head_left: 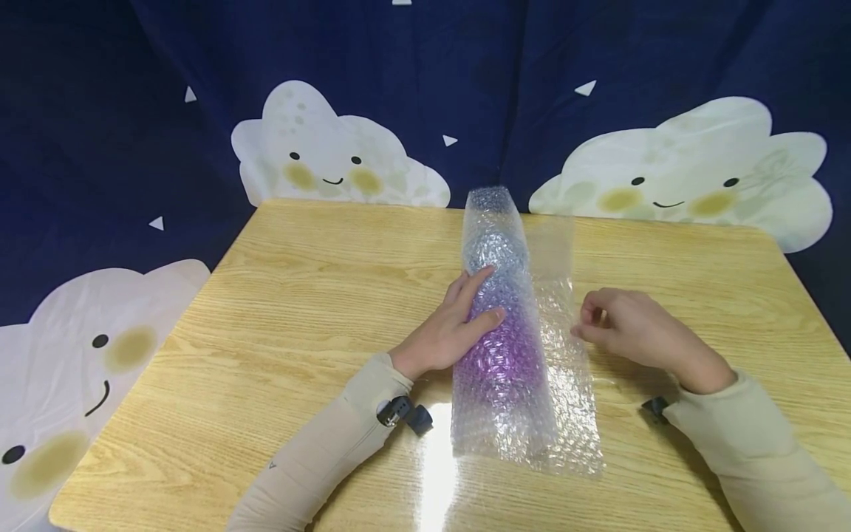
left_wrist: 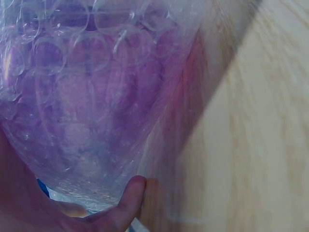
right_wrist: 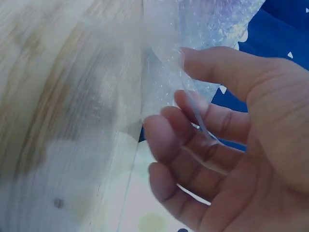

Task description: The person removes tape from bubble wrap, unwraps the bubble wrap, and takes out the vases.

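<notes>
A roll of clear bubble wrap [head_left: 500, 436] lies lengthwise on the table, with a rounded object [head_left: 499, 362] inside that fades from pale blue to purple. My left hand [head_left: 447, 334] rests on its left side, thumb and index finger spread over the top and fairly straight. Up close in the left wrist view, the purple object [left_wrist: 91, 96] shows through the bubbles. Just right of the wrap's loose flap [head_left: 572, 399] is my right hand [head_left: 621, 325], thumb and index fingertips together. A thin clear strip [right_wrist: 197, 112] runs from the thumb across the curled fingers in the right wrist view.
The wooden table [head_left: 319, 281] extends to both sides of the roll. Behind it hangs a dark blue curtain [head_left: 425, 66] printed with smiling clouds. Dark straps [head_left: 404, 414] hang at the wrists of the beige sleeves.
</notes>
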{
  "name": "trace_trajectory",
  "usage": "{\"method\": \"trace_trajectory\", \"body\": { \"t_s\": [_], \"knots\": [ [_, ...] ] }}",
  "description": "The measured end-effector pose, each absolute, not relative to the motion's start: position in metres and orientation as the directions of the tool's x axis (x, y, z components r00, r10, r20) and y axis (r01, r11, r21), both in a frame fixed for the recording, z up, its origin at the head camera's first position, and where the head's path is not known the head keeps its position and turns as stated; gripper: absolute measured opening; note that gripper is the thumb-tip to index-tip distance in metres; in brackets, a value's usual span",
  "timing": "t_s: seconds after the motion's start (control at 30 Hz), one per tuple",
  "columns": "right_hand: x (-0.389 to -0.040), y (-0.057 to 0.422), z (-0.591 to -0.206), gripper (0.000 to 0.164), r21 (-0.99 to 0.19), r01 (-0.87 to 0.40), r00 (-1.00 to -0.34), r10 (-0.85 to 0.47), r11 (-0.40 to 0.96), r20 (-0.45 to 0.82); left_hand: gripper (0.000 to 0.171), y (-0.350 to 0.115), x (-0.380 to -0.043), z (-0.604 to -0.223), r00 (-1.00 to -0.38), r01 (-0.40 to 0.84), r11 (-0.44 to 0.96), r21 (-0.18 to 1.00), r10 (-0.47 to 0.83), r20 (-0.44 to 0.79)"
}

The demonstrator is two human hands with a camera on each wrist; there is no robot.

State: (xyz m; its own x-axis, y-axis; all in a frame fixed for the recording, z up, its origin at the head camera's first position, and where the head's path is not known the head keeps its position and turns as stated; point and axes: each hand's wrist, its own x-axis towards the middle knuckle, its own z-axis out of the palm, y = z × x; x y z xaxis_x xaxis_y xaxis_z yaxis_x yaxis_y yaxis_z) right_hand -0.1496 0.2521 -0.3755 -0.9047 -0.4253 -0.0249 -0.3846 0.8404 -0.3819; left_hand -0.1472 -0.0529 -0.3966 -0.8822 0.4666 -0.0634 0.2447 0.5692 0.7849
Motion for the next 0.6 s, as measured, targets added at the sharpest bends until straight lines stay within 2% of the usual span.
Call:
{"method": "trace_trajectory", "body": {
  "t_s": [0.33,0.6],
  "knots": [
    [-0.145,0.244,-0.372,0.022,-0.325,-0.445,-0.895,-0.422,0.834,0.144,0.076,-0.053,-0.147,-0.397,-0.882,0.24,0.566,0.788,0.466,-0.066],
    [-0.141,0.237,-0.372,0.024,-0.251,-0.572,-0.812,-0.496,0.781,0.308,0.077,-0.053,-0.147,-0.396,-0.882,0.242,0.569,0.786,0.467,-0.066]
  ]
}}
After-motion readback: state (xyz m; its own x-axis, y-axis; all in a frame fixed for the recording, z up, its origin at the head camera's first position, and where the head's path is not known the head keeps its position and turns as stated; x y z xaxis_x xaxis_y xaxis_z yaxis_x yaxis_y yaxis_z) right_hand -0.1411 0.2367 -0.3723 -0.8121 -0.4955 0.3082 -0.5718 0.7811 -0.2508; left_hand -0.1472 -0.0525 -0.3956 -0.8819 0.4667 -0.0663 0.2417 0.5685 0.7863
